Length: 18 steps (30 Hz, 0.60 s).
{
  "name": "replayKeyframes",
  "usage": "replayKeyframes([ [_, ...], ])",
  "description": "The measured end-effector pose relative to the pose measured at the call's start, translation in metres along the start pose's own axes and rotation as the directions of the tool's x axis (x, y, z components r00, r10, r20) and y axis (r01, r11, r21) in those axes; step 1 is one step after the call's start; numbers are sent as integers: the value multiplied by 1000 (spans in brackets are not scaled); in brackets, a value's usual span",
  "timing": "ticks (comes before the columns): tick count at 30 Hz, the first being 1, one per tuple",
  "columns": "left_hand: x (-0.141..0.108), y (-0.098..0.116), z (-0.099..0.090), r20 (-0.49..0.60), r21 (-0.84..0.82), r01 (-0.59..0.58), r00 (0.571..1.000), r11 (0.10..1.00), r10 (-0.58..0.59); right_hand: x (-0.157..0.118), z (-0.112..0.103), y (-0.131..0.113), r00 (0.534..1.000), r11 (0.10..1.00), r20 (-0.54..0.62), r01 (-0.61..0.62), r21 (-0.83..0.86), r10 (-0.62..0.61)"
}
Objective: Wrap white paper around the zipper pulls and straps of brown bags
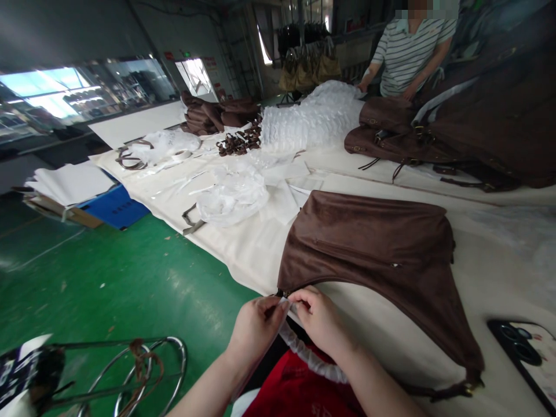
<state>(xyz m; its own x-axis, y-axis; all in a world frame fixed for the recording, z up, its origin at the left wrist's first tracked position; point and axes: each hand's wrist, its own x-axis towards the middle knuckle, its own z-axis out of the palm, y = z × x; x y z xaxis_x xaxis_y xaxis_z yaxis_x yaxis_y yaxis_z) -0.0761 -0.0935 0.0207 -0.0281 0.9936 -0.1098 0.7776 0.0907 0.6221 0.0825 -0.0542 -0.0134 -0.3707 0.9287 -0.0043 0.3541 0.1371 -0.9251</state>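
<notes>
A dark brown leather handbag (369, 237) lies flat on the table, its zipper and small metal pull facing up. My left hand (258, 327) and my right hand (319, 318) meet at the bag's near left corner, over the table edge. Both have thumb and fingers pinched on a thin white wrapping (284, 304) at the end of the bag's strap. The strap, sleeved in crinkled white wrap (310, 356), curves from my hands across my lap to the right. At the near right corner, a brown strap end with a brass-coloured buckle (469, 387) shows bare.
Clear plastic bags (234, 197) and a stack of clear bubble wrap (313, 119) lie farther along the table (252, 249). More brown bags (456, 127) are piled at the right, near a person in a striped shirt (408, 58). A phone (525, 353) rests at the near right.
</notes>
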Motion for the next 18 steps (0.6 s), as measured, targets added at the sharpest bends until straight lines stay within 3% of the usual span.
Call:
replayKeyframes([
  [5, 1, -4, 8, -96, 75, 11, 995, 997, -4, 0, 1, 0, 985, 985, -8, -170, -6, 170],
  [8, 3, -8, 11, -125, 65, 31, 992, 997, -23, 4, 3, -3, 960, 965, 103, -256, -48, 260],
  [13, 5, -15, 14, -175, -18, 1, 985, 1000, -4, 15, 16, -2, 898, 941, 315, -336, 41, 307],
  [18, 1, -16, 10, -203, 100, -20, 978, 995, 40, 17, 28, 6, 916, 935, 256, -340, 95, 308],
])
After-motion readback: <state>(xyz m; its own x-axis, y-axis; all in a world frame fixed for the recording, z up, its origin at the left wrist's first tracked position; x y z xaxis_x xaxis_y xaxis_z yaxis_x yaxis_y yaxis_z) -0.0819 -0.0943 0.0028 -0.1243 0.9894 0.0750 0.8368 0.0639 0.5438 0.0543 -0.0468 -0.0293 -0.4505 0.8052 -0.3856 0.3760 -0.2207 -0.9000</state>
